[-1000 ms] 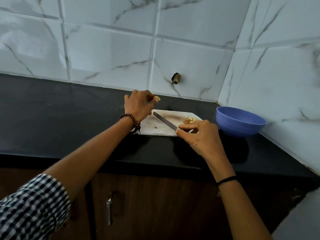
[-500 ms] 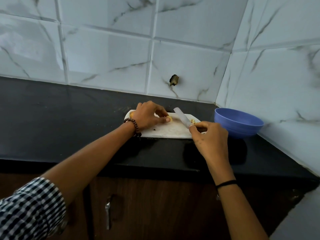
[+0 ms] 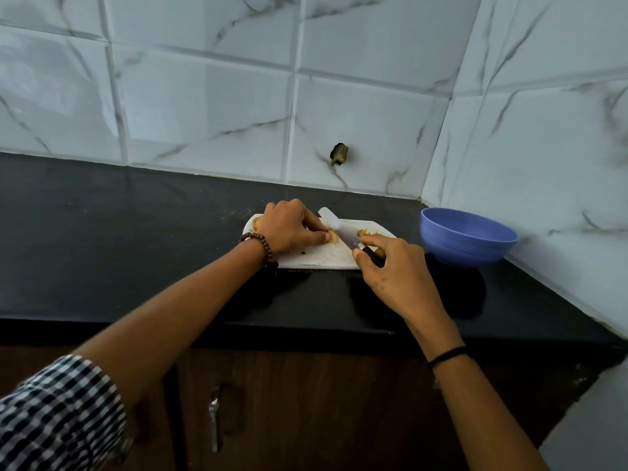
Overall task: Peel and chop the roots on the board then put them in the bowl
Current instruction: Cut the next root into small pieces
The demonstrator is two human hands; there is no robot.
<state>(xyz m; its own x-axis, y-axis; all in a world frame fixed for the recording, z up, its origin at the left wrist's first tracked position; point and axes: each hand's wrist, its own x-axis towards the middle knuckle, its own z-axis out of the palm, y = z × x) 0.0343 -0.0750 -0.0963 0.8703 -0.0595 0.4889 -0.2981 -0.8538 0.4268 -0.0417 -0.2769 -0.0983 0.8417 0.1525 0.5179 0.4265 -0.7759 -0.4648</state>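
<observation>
Fingers (image 3: 319, 235) of our left hand (image 3: 289, 227) pinch a pale root piece (image 3: 334, 236) flat against the white board (image 3: 326, 260), while our right hand (image 3: 390, 270) is closed around the dark handle of the knife (image 3: 339, 229), blade angled across the board just beside that piece. We judge this to be the chopping step. To do it well, we curl the left fingertips back from the edge, bring the blade straight down, and keep slices even. Cut bits (image 3: 368, 231) lie at the board's far right corner, near the blue bowl (image 3: 469, 239) on the tabletop (image 3: 136, 253), which looks empty as far as we can see.
</observation>
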